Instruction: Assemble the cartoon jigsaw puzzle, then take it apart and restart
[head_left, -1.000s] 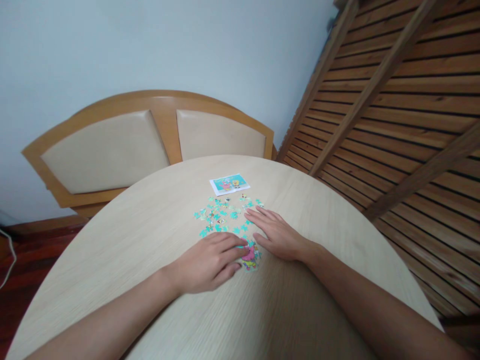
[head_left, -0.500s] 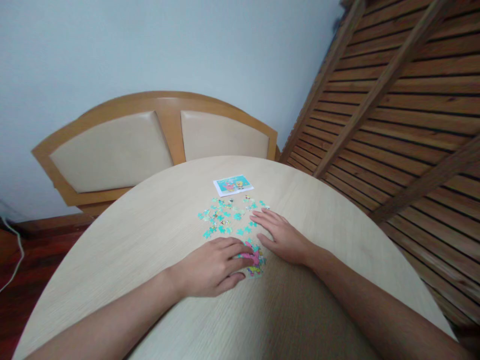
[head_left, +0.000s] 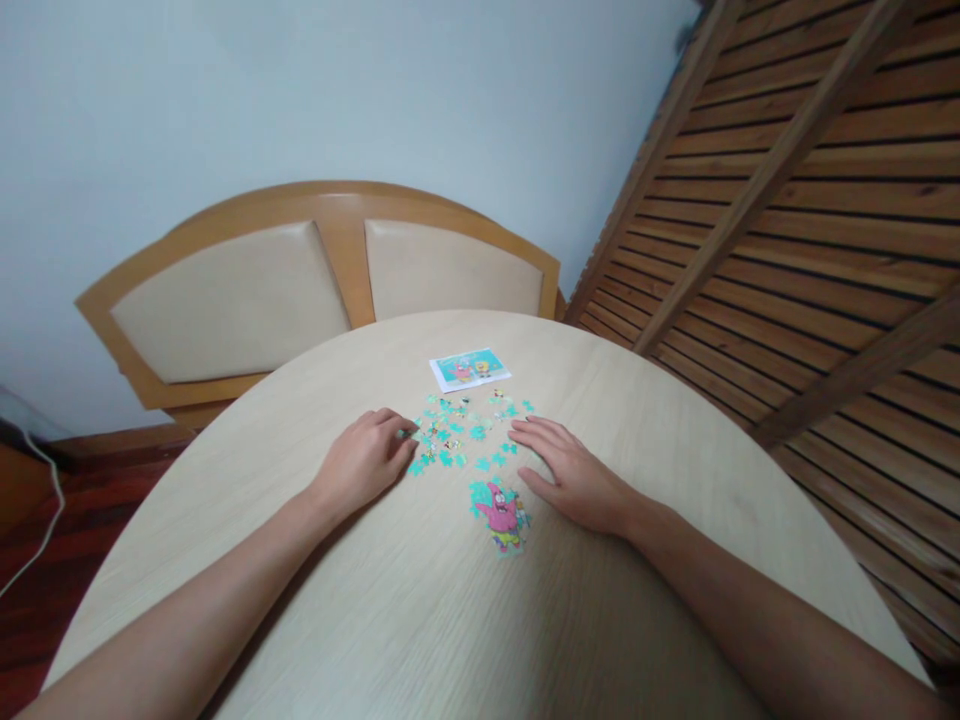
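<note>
My left hand [head_left: 369, 458] is at the left edge of the loose jigsaw pieces [head_left: 448, 432], its fingers curled with the thumb close to them. A small teal puzzle piece [head_left: 407, 433] shows at its fingertips, partly covered by them. To the right of the pile, my right hand [head_left: 570, 474] lies palm down on the table, fingers stretched out and holding nothing. Between the hands and nearer to me sits a partly joined puzzle section [head_left: 504, 518], showing a pink starfish figure in yellow-green shorts against teal.
A picture card [head_left: 470, 369] of the two cartoon figures lies behind the pieces on the round wooden table [head_left: 337, 620]. Beyond the table's far edge stands a wood-framed chair back [head_left: 341, 250] with cream panels. A slatted wooden screen [head_left: 810, 200] leans at the right.
My left hand has moved from over the joined section to the left side of the loose pieces, uncovering the starfish figure. The right hand stays nearly where it was.
</note>
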